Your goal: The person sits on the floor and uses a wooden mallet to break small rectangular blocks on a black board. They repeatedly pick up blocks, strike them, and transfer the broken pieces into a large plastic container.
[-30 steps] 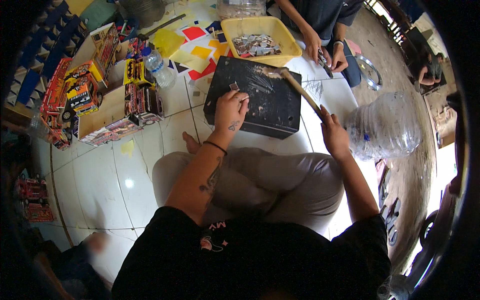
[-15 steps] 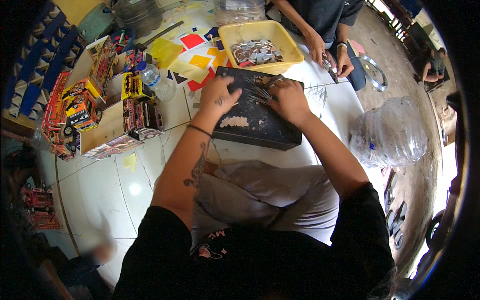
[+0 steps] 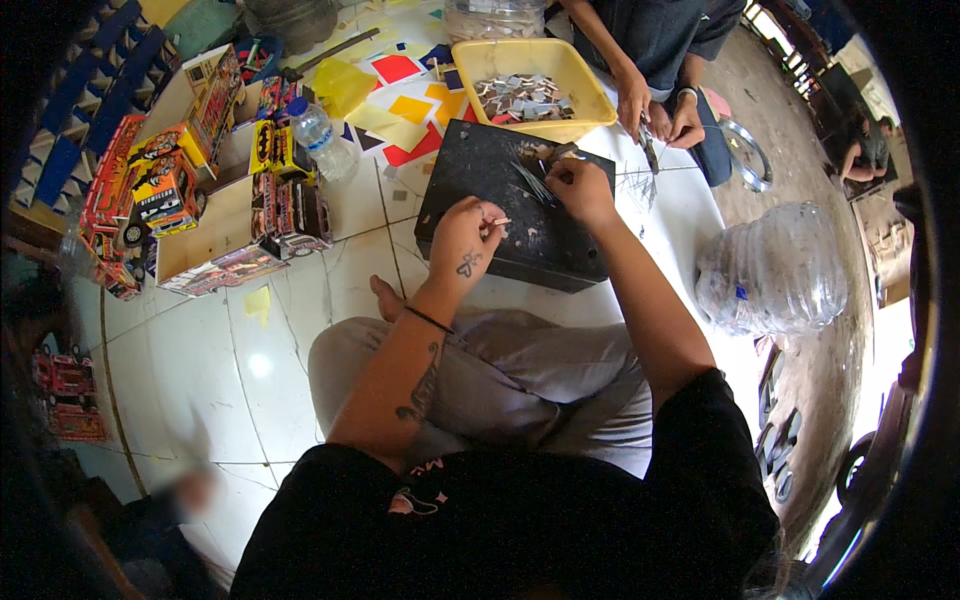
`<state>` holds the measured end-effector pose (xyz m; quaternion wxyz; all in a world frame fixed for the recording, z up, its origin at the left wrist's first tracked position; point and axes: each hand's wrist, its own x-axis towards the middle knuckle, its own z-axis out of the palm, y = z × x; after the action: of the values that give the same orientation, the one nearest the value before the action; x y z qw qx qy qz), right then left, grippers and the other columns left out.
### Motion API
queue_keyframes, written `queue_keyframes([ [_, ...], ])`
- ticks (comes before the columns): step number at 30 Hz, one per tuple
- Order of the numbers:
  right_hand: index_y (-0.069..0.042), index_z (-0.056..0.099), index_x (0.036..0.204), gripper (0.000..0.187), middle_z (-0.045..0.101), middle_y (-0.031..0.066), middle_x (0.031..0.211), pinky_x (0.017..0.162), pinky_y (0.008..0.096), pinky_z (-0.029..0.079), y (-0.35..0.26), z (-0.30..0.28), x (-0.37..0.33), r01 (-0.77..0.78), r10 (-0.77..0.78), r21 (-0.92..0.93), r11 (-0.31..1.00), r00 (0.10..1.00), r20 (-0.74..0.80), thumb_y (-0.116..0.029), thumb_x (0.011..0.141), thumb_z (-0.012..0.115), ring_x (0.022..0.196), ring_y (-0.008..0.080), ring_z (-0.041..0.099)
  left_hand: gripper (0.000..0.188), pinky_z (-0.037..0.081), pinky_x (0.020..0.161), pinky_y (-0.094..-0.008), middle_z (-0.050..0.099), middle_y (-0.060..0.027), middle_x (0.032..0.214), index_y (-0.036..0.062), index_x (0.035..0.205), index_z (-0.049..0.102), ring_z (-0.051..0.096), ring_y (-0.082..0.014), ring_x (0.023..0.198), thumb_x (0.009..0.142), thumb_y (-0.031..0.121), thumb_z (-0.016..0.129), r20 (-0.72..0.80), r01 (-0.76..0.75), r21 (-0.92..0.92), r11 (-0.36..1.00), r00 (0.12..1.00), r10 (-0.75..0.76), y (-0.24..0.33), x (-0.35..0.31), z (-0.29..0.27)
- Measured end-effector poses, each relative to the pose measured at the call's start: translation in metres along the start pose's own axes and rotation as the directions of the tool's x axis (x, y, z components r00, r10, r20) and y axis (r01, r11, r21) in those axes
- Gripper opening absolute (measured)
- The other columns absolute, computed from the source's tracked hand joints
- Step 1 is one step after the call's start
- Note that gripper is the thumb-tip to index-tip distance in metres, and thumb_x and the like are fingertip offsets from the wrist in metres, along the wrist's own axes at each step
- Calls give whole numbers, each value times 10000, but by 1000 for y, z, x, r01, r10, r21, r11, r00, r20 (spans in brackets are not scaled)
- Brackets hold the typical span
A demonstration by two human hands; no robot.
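Observation:
A black box [image 3: 455, 183] with a worn, pale-flecked top stands in front of my crossed legs. Over its near left part, my left hand [image 3: 466, 238] pinches a small pale piece [image 3: 501, 221], which looks like wood. At the right of the box top, my right hand [image 3: 583, 190] has its fingertips closed at the end of several thin metal wires [image 3: 533, 182]. How many wires it grips is hidden by the fingers. Just behind that hand, a dark tool [image 3: 563, 152] lies at the box's far edge.
A yellow basin [image 3: 590, 100] of small flat pieces sits behind the box. Painted toy trucks [image 3: 165, 200] and a water bottle [image 3: 318, 135] stand to the left, near coloured paper scraps [image 3: 397, 68]. A co-worker's hands [image 3: 650, 115] hold a tool at right, beyond a large clear plastic jug [image 3: 775, 268].
My left hand has come nearer and to the right, now pinching the small pale piece. My right hand has shifted slightly and closed its fingertips at the wires.

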<state>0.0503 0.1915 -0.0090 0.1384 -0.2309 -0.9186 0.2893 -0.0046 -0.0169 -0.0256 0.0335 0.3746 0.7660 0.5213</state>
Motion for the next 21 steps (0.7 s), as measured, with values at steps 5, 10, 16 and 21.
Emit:
queue_keyframes([
  [5, -13, 621, 937, 100, 636, 30, 783, 604, 206, 450, 7, -4, -35, -266, 213, 647, 715, 964, 160, -68, 855, 601, 661, 98, 580, 84, 501, 655, -335, 606, -115, 793, 27, 823, 637, 619, -260, 703, 750, 38, 676, 16, -67, -78, 995, 997, 69, -2, 12, 15],
  [10, -17, 601, 956, 105, 639, 34, 842, 629, 217, 466, -3, -1, -53, -226, 187, 790, 570, 972, 143, -53, 857, 599, 721, 99, 594, 90, 500, 636, -341, 630, -105, 752, 31, 811, 644, 622, -257, 696, 735, 46, 690, 34, -104, 23, 994, 994, 103, -6, 17, 20],
  [16, -22, 600, 882, 58, 632, 9, 778, 622, 205, 459, -22, 12, -51, 112, -92, 632, 766, 994, -64, -12, 848, 646, 706, 65, 588, 146, 498, 635, -327, 661, -123, 776, 13, 843, 675, 623, -234, 682, 723, 77, 730, 114, -65, 5, 998, 991, 64, -11, 22, 14],
  [21, 11, 612, 821, 64, 652, 69, 696, 551, 250, 479, -31, 13, -55, 136, -112, 461, 877, 991, -80, -28, 825, 663, 586, 80, 592, 163, 496, 642, -338, 655, -130, 761, 18, 844, 673, 622, -255, 690, 716, 99, 734, 128, -103, 42, 994, 987, 97, -11, 24, 12],
])
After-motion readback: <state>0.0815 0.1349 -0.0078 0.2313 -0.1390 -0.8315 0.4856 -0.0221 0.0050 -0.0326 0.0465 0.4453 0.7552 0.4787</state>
